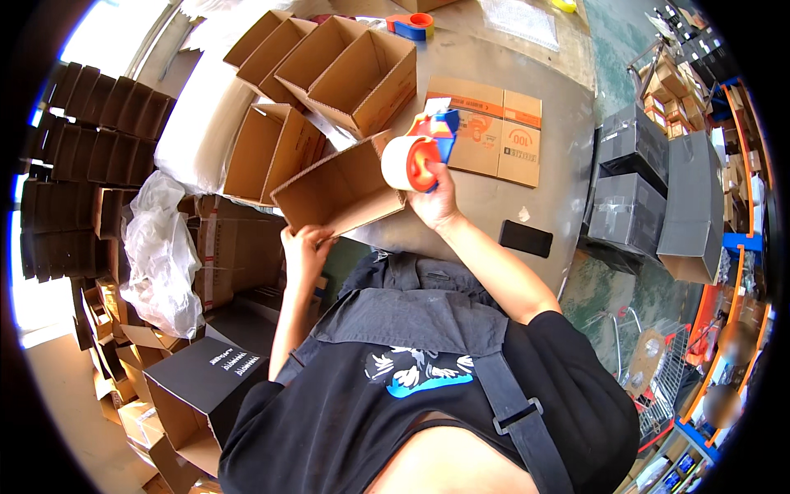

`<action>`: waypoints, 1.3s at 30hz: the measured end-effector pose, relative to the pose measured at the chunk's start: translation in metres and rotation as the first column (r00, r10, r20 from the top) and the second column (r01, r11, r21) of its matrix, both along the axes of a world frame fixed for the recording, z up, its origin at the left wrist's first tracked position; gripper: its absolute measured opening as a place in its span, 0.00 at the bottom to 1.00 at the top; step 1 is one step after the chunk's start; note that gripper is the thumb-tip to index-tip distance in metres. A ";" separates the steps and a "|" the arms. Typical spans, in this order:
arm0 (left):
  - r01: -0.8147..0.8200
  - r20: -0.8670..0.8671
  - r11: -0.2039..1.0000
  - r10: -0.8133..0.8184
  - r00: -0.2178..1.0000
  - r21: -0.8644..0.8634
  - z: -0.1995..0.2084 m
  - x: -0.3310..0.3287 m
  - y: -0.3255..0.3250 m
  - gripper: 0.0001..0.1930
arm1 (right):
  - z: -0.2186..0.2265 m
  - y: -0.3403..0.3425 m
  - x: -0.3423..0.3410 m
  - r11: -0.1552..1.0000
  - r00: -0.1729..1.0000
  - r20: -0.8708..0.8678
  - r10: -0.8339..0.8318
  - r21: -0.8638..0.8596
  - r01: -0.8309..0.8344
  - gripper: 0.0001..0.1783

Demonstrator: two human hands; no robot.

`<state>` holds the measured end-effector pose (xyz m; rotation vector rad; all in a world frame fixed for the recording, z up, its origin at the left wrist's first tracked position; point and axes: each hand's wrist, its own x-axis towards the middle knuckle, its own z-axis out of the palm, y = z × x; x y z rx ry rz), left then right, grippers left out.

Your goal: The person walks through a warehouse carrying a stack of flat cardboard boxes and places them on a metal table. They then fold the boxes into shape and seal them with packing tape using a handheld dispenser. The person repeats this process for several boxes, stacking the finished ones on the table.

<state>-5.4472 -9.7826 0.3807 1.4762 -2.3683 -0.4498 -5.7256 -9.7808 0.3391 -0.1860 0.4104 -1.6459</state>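
Note:
My right hand [438, 199] is wrapped round a red and blue tape dispenser [451, 136], which carries a wide roll of pale tape [401, 162]. It is held up at the right end of an open cardboard box [341, 191]. The near edge of that box is gripped by my left hand [306, 244], fingers curled over the cardboard. The box is tilted, with its inside showing. A flattened cardboard box [485, 132] with orange print lies on the table just beyond the dispenser. Whether the tape touches the box cannot be made out.
Several open cardboard boxes [362, 78] stand at the table's far left. A second tape dispenser [411, 26] lies at the back. A black phone [527, 238] rests near the right edge of the table [469, 214]. Dark boxes [629, 210] are stacked to the right; plastic film [160, 255] hangs left.

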 end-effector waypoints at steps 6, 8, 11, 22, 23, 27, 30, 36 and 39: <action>-0.297 0.011 0.916 0.311 0.950 -0.269 0.002 0.000 0.014 0.07 | -0.006 0.022 -0.017 0.988 0.983 -0.164 0.080 -0.118 -0.100 0.16; -0.377 0.081 0.873 0.420 0.904 -0.310 -0.010 0.004 0.010 0.12 | -0.014 0.035 -0.032 0.999 0.960 -0.276 0.046 0.028 -0.040 0.13; -0.417 0.189 0.823 0.513 0.838 -0.384 -0.017 0.005 -0.003 0.21 | -0.039 0.060 -0.067 0.976 0.934 -0.355 -0.049 0.181 0.120 0.10; -0.325 0.264 0.926 0.367 0.892 -0.190 0.058 -0.110 -0.073 0.29 | -0.101 0.092 -0.227 0.737 0.524 -0.845 -0.109 0.285 0.613 0.23; -0.231 0.090 0.968 0.240 0.967 -0.097 0.068 -0.139 -0.068 0.23 | -0.111 0.088 -0.239 0.715 0.482 -0.873 -0.072 0.292 0.636 0.24; 0.250 -0.473 0.846 0.003 0.881 0.472 -0.048 -0.210 -0.108 0.16 | -0.125 0.063 -0.275 0.690 0.423 -0.895 0.145 0.398 0.605 0.32; 0.220 -0.499 0.811 0.100 0.861 0.542 -0.172 -0.249 -0.151 0.28 | -0.154 0.045 -0.310 0.676 0.410 -0.886 0.216 0.438 0.592 0.34; 0.135 -0.359 0.502 0.383 0.851 0.854 -0.187 -0.293 -0.142 0.39 | -0.159 0.053 -0.307 0.539 0.483 -0.825 0.293 0.559 0.630 0.39; 0.143 -0.421 0.494 0.516 0.746 0.858 -0.190 -0.275 -0.149 0.38 | -0.140 0.043 -0.299 0.637 0.548 -0.822 0.156 0.507 0.580 0.39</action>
